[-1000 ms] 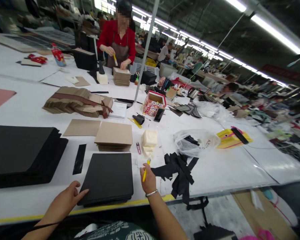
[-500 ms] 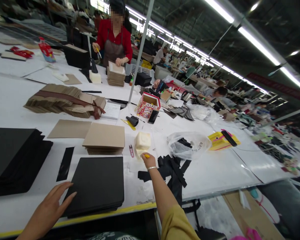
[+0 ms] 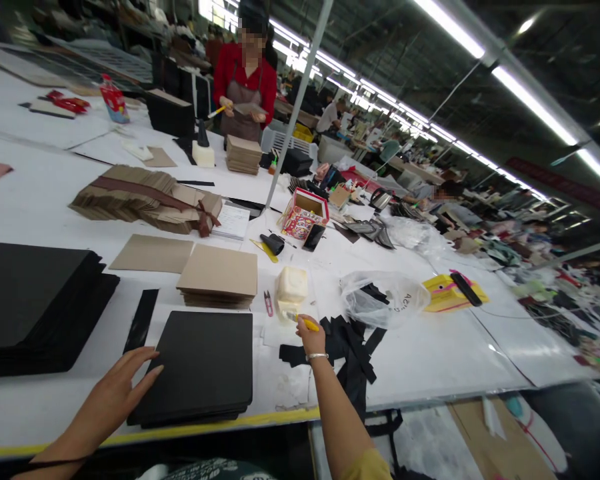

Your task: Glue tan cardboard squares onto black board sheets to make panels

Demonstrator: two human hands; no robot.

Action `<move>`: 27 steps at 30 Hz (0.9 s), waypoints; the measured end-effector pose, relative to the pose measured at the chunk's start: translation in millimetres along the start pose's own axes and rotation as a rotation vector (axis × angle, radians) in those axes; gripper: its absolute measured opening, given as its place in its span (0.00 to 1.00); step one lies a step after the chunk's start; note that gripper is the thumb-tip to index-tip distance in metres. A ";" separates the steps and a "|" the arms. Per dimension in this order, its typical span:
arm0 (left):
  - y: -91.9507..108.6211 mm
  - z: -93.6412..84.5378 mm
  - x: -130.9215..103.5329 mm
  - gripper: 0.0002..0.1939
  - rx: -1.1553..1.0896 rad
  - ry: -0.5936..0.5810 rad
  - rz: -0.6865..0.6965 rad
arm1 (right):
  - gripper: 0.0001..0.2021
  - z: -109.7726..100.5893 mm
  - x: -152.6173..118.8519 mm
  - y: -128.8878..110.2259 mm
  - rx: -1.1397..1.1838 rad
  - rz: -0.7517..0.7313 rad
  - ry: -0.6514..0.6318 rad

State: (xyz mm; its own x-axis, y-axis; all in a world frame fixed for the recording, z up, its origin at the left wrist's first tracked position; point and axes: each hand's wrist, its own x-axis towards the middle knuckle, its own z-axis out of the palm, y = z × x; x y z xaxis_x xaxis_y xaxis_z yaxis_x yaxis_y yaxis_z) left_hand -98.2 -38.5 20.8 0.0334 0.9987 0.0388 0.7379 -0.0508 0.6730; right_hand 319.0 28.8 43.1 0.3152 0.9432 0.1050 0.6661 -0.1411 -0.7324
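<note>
My right hand [image 3: 311, 335] is closed around the yellow handle of a small brush [image 3: 307, 323]. The brush's pale tip is over the low front part of a cream glue container [image 3: 293, 285]; whether it touches the glue I cannot tell. Fingers apart, my left hand [image 3: 123, 387] rests at the left edge of a stack of black sheets [image 3: 205, 363]. A single black strip [image 3: 143, 320] lies just beyond that hand. Behind the black stack stands a pile of tan boards [image 3: 223, 270], with pink thread snips [image 3: 269, 303] between it and the container.
Black strips [image 3: 353, 360] lie jumbled right of my right hand, before a clear plastic bag [image 3: 380, 297]. A larger black stack [image 3: 30, 300] fills the left side. Further back are a red box [image 3: 303, 217], a metal pole [image 3: 300, 100] and a co-worker [image 3: 245, 80] holding a brush and a board.
My right hand has tilted, so more of the brush shows above the container's front. The co-worker has lifted a board off their pile. The whole view has shifted slightly.
</note>
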 end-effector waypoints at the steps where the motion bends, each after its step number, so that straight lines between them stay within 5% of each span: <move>1: 5.7 -1.2 5.9 0.20 0.002 0.016 0.026 | 0.16 -0.5 -0.8 -4.4 0.010 0.023 0.010; 6: 42.6 -1.6 45.5 0.16 0.072 0.036 0.226 | 0.13 1.6 5.1 -17.3 0.058 0.062 -0.021; 10: 69.0 11.7 88.9 0.17 0.173 0.013 0.401 | 0.16 -5.2 26.9 -17.1 0.091 0.302 0.010; 13: 83.9 27.5 120.9 0.23 0.294 -0.058 0.493 | 0.15 3.5 49.5 -54.7 0.157 0.159 0.005; 20: 91.2 50.3 159.7 0.31 0.427 -0.224 0.395 | 0.15 112.7 78.4 -213.7 0.349 -0.204 -0.421; 23: 88.1 49.9 162.0 0.30 0.388 -0.236 0.387 | 0.12 148.6 81.8 -238.7 0.345 -0.245 -0.567; 27: 85.6 50.8 162.9 0.32 0.358 -0.229 0.382 | 0.09 170.0 93.0 -239.5 0.259 -0.349 -0.723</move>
State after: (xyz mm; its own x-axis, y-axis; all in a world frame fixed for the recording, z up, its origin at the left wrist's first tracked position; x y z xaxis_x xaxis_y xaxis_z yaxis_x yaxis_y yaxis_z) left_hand 4.6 120.1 47.2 0.4582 0.8878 0.0427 0.8258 -0.4429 0.3492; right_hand 73.9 201.5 113.9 -0.4494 0.8925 -0.0382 0.4411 0.1845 -0.8783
